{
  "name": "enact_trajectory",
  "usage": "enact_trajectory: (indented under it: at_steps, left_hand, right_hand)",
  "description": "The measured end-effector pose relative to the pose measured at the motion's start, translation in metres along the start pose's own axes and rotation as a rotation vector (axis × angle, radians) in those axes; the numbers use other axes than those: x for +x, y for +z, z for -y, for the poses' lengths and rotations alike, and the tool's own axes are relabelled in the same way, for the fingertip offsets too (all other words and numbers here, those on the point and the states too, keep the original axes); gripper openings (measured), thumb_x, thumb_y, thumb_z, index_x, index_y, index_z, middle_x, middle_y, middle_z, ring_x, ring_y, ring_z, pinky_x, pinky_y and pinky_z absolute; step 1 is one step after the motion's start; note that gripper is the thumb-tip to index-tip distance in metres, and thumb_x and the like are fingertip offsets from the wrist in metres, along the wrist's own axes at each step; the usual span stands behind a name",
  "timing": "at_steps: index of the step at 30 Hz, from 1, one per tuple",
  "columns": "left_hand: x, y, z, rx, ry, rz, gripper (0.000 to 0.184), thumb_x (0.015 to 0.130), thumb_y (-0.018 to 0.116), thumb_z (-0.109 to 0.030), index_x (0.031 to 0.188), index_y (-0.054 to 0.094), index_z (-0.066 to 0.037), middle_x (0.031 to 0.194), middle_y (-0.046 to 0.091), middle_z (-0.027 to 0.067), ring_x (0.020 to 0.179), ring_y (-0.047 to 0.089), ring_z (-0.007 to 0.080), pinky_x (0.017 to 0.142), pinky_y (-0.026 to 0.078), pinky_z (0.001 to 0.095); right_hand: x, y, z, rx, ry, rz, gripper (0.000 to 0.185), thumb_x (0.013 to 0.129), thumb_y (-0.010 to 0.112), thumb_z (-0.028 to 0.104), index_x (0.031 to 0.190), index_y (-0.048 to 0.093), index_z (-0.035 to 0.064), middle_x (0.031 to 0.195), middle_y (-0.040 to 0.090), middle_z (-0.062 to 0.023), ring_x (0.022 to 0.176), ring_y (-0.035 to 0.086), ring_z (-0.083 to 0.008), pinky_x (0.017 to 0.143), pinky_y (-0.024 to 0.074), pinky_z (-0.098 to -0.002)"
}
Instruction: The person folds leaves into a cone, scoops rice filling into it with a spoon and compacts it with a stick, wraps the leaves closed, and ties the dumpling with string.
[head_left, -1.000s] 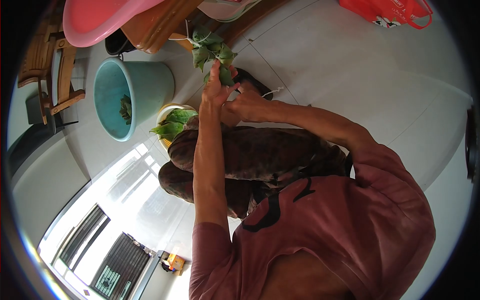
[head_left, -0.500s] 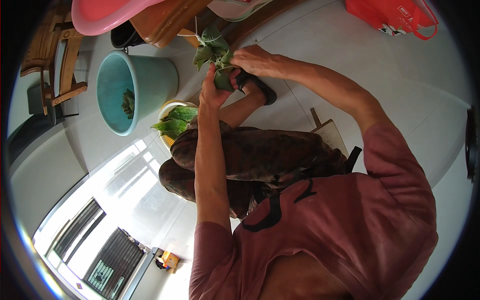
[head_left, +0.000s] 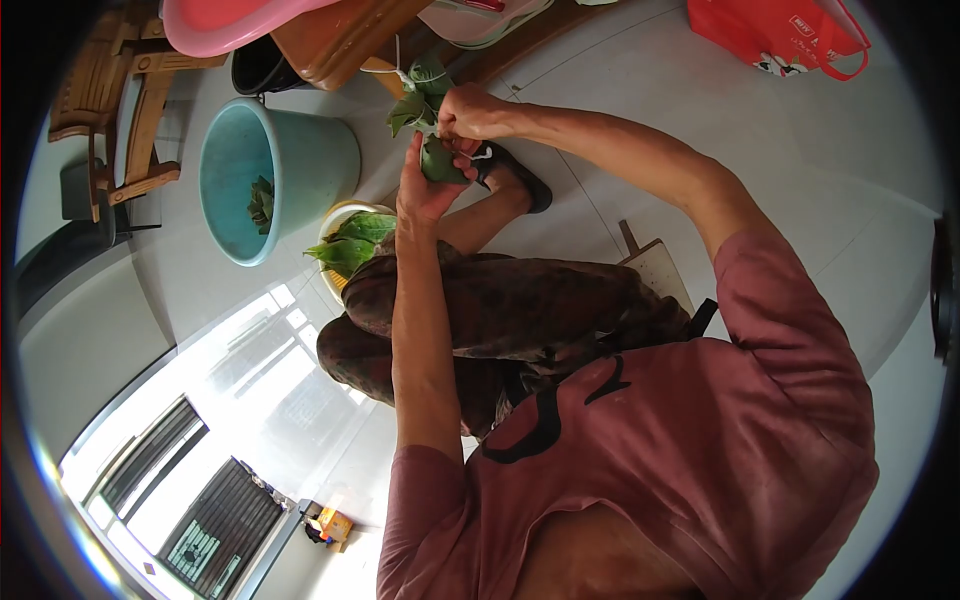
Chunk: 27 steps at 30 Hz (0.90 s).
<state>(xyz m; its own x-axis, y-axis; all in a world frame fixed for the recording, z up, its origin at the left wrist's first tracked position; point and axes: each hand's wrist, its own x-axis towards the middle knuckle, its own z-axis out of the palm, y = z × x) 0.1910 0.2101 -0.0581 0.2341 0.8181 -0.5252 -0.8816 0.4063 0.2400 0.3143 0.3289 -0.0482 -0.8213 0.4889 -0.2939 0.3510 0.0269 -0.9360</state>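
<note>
My left hand [head_left: 422,190] is closed around a green leaf-wrapped zongzi [head_left: 438,160]. Closely above it, my right hand [head_left: 470,112] is pinched on the white string [head_left: 486,153], and a loose end shows beside the zongzi. Several other tied zongzi [head_left: 428,78] hang in a bunch just beyond my hands, on white strings gathered at a knot [head_left: 404,76]. My right fingertips are partly hidden behind the hand.
A light-blue bucket [head_left: 320,150] with some leaf-wrapped bundles [head_left: 261,205] stands left. Green leaves [head_left: 352,243] lie in a yellow basket [head_left: 333,285] by my knee. A pink basin [head_left: 215,42] rests on wooden furniture [head_left: 345,40]. A red bag [head_left: 775,35] sits far right.
My right hand has moved slightly left and up, in closer over the zongzi. A white string end now shows beside my left hand. The left hand keeps its grip.
</note>
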Motion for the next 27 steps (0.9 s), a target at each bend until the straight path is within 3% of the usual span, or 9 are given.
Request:
enact_trajectory:
  at_steps: [2, 5, 8, 14, 17, 20, 23, 27]
  left_hand:
    - [-0.004, 0.004, 0.003, 0.002, 0.010, 0.018, 0.042, 0.089, 0.038, -0.042, 0.094, 0.052, -0.003, 0.091, 0.055, 0.0143, 0.071, 0.048, 0.0194, 0.070, 0.038, 0.0337]
    - [-0.013, 0.014, 0.001, 0.359, 0.084, -0.210, 0.035, 0.088, 0.045, -0.038, 0.093, 0.052, -0.004, 0.086, 0.055, 0.0127, 0.071, 0.052, 0.0211, 0.068, 0.042, 0.0351]
    - [-0.018, 0.020, 0.003, 0.411, 0.112, -0.281, 0.031, 0.086, 0.052, -0.035, 0.094, 0.052, -0.005, 0.082, 0.056, 0.0113, 0.070, 0.054, 0.0213, 0.063, 0.044, 0.0333]
    - [-0.019, 0.017, 0.003, 0.781, 0.222, -0.447, 0.030, 0.084, 0.056, -0.033, 0.092, 0.056, -0.004, 0.077, 0.058, 0.0056, 0.065, 0.055, 0.0179, 0.057, 0.045, 0.0292]
    - [-0.017, 0.034, 0.018, 1.348, 0.657, -0.431, 0.029, 0.081, 0.059, -0.030, 0.084, 0.059, -0.001, 0.079, 0.059, 0.0085, 0.060, 0.058, 0.0258, 0.056, 0.047, 0.0335]
    - [-0.017, 0.041, 0.025, 1.826, 0.684, -0.748, 0.034, 0.075, 0.064, -0.031, 0.081, 0.059, 0.002, 0.080, 0.059, 0.0159, 0.066, 0.059, 0.0355, 0.061, 0.047, 0.0418]
    - [-0.012, 0.034, 0.029, 1.921, 0.786, -0.780, 0.032, 0.071, 0.069, -0.029, 0.081, 0.063, 0.001, 0.078, 0.061, 0.0220, 0.071, 0.059, 0.0357, 0.063, 0.045, 0.0417]
    - [-0.020, 0.042, 0.036, 1.986, 1.002, -0.726, 0.031, 0.070, 0.070, -0.026, 0.081, 0.060, 0.002, 0.081, 0.057, 0.0217, 0.072, 0.056, 0.0383, 0.062, 0.045, 0.0441]
  right_hand:
    - [0.004, 0.007, -0.002, -0.029, -0.095, -0.022, 0.009, 0.075, 0.058, 0.004, 0.076, 0.063, -0.0030, 0.063, 0.062, -0.0110, 0.058, 0.063, -0.0163, 0.054, 0.0497, -0.0285]
    - [0.014, 0.005, -0.013, -0.430, -0.588, 0.021, 0.005, 0.072, 0.058, 0.000, 0.075, 0.061, -0.0030, 0.063, 0.060, -0.0141, 0.060, 0.062, -0.0203, 0.055, 0.0471, -0.0332]
    - [0.026, 0.005, -0.019, -0.283, -0.506, 0.221, 0.008, 0.071, 0.059, 0.000, 0.078, 0.060, -0.0017, 0.067, 0.059, -0.0155, 0.064, 0.061, -0.0249, 0.058, 0.0443, -0.0366]
    - [0.021, 0.007, -0.021, -0.406, -0.701, 0.164, 0.006, 0.073, 0.056, 0.004, 0.078, 0.058, 0.0016, 0.069, 0.059, -0.0143, 0.065, 0.057, -0.0286, 0.057, 0.0421, -0.0366]
    - [0.013, 0.003, -0.013, -0.573, -0.560, 0.204, 0.006, 0.073, 0.055, 0.005, 0.077, 0.056, 0.0018, 0.068, 0.058, -0.0137, 0.064, 0.057, -0.0282, 0.057, 0.0418, -0.0363]
    - [0.000, 0.010, -0.016, -0.442, -0.442, 0.096, 0.010, 0.072, 0.055, 0.004, 0.081, 0.058, 0.0024, 0.067, 0.057, -0.0127, 0.063, 0.056, -0.0252, 0.057, 0.0413, -0.0352]
    - [-0.003, 0.018, -0.030, -0.268, -0.475, -0.011, 0.014, 0.071, 0.056, 0.004, 0.085, 0.059, 0.0029, 0.066, 0.056, -0.0116, 0.062, 0.055, -0.0221, 0.057, 0.0410, -0.0343]
    - [-0.010, 0.025, -0.027, -0.228, -0.437, -0.053, 0.018, 0.072, 0.056, 0.004, 0.090, 0.060, 0.0032, 0.068, 0.058, -0.0110, 0.064, 0.056, -0.0205, 0.059, 0.0420, -0.0332]
